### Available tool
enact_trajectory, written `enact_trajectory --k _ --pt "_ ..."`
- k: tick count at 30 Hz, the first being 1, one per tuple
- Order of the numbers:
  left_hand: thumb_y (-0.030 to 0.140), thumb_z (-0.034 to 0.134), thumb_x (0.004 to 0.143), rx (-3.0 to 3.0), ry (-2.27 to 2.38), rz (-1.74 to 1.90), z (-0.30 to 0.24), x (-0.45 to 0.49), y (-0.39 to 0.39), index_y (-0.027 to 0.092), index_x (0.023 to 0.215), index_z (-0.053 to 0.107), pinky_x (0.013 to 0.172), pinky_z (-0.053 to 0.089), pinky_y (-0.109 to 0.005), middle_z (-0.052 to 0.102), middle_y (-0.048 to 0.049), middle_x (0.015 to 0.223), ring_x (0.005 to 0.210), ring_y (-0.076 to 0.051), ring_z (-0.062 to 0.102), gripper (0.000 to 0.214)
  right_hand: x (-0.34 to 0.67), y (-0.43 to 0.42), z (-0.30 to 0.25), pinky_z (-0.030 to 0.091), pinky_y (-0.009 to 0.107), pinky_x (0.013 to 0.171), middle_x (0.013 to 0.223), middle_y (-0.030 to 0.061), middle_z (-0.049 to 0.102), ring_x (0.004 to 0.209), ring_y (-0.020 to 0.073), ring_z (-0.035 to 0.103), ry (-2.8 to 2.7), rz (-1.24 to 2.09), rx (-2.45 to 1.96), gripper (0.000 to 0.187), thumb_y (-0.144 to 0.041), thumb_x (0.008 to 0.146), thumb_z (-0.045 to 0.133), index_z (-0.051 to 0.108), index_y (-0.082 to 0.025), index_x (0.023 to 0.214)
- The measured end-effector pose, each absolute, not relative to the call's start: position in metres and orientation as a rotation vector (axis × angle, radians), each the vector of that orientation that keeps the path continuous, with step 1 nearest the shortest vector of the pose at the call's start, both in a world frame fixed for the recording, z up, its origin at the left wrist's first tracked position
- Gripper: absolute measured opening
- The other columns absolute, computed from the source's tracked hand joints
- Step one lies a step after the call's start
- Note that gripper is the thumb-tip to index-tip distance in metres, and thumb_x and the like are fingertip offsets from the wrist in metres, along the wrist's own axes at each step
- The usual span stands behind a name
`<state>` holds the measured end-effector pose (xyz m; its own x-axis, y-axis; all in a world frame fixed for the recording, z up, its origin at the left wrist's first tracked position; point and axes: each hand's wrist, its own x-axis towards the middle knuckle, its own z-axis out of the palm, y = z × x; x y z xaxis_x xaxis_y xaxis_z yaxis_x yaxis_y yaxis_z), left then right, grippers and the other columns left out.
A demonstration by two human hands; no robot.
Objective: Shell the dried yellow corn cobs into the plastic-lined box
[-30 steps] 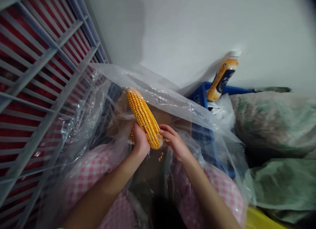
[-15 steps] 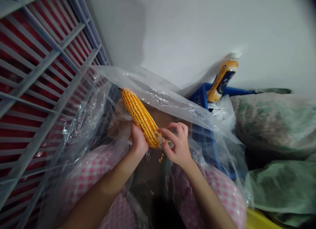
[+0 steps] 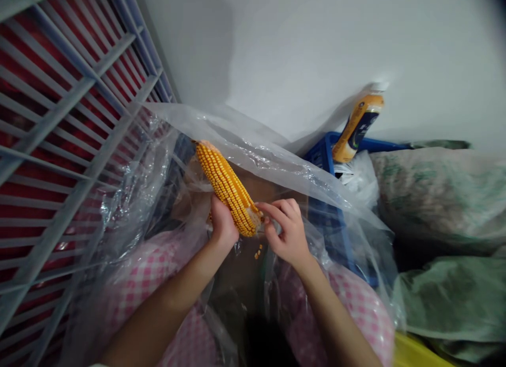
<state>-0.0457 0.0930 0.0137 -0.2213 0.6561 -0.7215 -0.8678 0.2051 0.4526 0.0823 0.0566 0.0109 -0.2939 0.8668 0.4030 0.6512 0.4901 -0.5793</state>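
Observation:
My left hand (image 3: 224, 219) is wrapped round the lower part of an ear of corn (image 3: 225, 182), yellow and tilted with its pointed tip to the upper left. At the thick lower end a pale patch of bare cob (image 3: 252, 215) shows. There my right hand (image 3: 288, 227) has its index finger and thumb pinched together at the kernels; what lies between the fingertips is mostly hidden. A few loose kernels (image 3: 258, 252) are seen just below the ear. Beneath both hands spreads a clear plastic bag (image 3: 272, 158), draped over my lap.
A slatted plastic crate (image 3: 85, 87) with red contents rises at the left. On the right stands a blue basket (image 3: 327, 153) with a yellow-labelled bottle (image 3: 358, 127). Farther right lie a woven sack (image 3: 438, 190) and a green bag (image 3: 454, 298). A white wall (image 3: 300, 50) is behind.
My right thumb and index finger have drawn closer together at the ear's lower end, with the hand slightly to the right. The ear and my left hand have barely shifted.

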Motion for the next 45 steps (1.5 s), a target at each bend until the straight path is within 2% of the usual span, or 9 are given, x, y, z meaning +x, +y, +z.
enact_trajectory --k 11,14,18,21,24,28,31,35,45 --pt "0.033 0.029 0.087 -0.201 1.16 1.388 0.013 -0.046 0.093 0.021 0.062 0.041 0.059 0.043 -0.024 0.043 0.0012 0.061 0.055 -0.013 0.046 0.03 0.081 0.056 0.008 0.037 0.037 0.072 0.079 0.0044 0.059 0.079 0.0202 0.048 -2.122 0.451 -1.3 0.027 -0.017 0.076 0.047 0.067 -0.02 0.094" --pt "0.033 0.028 0.087 -0.203 1.153 1.396 0.013 -0.045 0.093 0.021 0.062 0.041 0.062 0.044 -0.024 0.044 0.0011 0.061 0.056 -0.014 0.046 0.031 0.081 0.056 0.008 0.037 0.037 0.072 0.084 0.005 0.06 0.082 0.0209 0.049 -2.13 0.464 -1.311 0.035 -0.017 0.075 0.047 0.064 -0.02 0.106" --pt "0.031 0.029 0.088 -0.193 1.155 1.422 0.011 -0.045 0.093 0.021 0.063 0.042 0.063 0.043 -0.025 0.041 0.0019 0.061 0.053 -0.013 0.042 0.03 0.08 0.056 0.008 0.037 0.037 0.072 0.079 0.0045 0.059 0.079 0.0205 0.048 -2.101 0.474 -1.334 0.027 -0.016 0.075 0.046 0.065 -0.02 0.093" --pt "0.031 0.028 0.088 -0.178 1.146 1.422 0.01 -0.044 0.092 0.021 0.063 0.042 0.063 0.043 -0.025 0.04 0.002 0.06 0.054 -0.013 0.041 0.03 0.08 0.056 0.009 0.037 0.037 0.072 0.082 0.0051 0.06 0.079 0.0208 0.049 -2.104 0.484 -1.303 0.032 -0.016 0.075 0.046 0.064 -0.019 0.101" --pt "0.03 0.027 0.088 -0.175 1.139 1.417 0.01 -0.044 0.093 0.021 0.063 0.041 0.063 0.043 -0.025 0.04 0.002 0.06 0.055 -0.013 0.041 0.029 0.08 0.056 0.011 0.038 0.036 0.07 0.077 0.0049 0.059 0.077 0.0201 0.048 -2.079 0.483 -1.296 0.024 -0.015 0.076 0.046 0.065 -0.019 0.091" --pt "0.031 0.027 0.087 -0.189 1.136 1.405 0.01 -0.045 0.093 0.021 0.061 0.036 0.063 0.043 -0.025 0.04 0.0018 0.06 0.055 -0.013 0.042 0.029 0.079 0.055 0.011 0.038 0.036 0.07 0.083 0.006 0.06 0.079 0.0207 0.049 -2.098 0.474 -1.273 0.027 -0.02 0.079 0.047 0.063 -0.018 0.101" --pt "0.032 0.028 0.087 -0.185 1.152 1.411 0.009 -0.045 0.093 0.022 0.061 0.035 0.063 0.043 -0.025 0.038 0.0024 0.06 0.054 -0.013 0.041 0.028 0.079 0.055 0.01 0.038 0.036 0.07 0.079 0.0051 0.059 0.078 0.0206 0.049 -2.112 0.46 -1.28 0.022 -0.021 0.079 0.047 0.064 -0.019 0.092" --pt "0.032 0.028 0.087 -0.177 1.15 1.407 0.006 -0.045 0.092 0.022 0.062 0.036 0.064 0.043 -0.026 0.038 0.0023 0.06 0.053 -0.013 0.041 0.028 0.079 0.055 0.008 0.038 0.038 0.073 0.091 0.0071 0.06 0.084 0.0221 0.05 -2.138 0.459 -1.301 0.033 -0.022 0.078 0.048 0.061 -0.019 0.109" --pt "0.033 0.027 0.089 -0.179 1.073 1.436 0.003 -0.043 0.091 0.022 0.061 0.037 0.061 0.044 -0.026 0.035 0.0025 0.057 0.052 -0.013 0.042 0.032 0.076 0.054 0.009 0.039 0.038 0.074 0.09 0.0082 0.058 0.084 0.0221 0.048 -2.126 0.507 -1.353 0.028 -0.036 0.085 0.048 0.061 -0.018 0.102"
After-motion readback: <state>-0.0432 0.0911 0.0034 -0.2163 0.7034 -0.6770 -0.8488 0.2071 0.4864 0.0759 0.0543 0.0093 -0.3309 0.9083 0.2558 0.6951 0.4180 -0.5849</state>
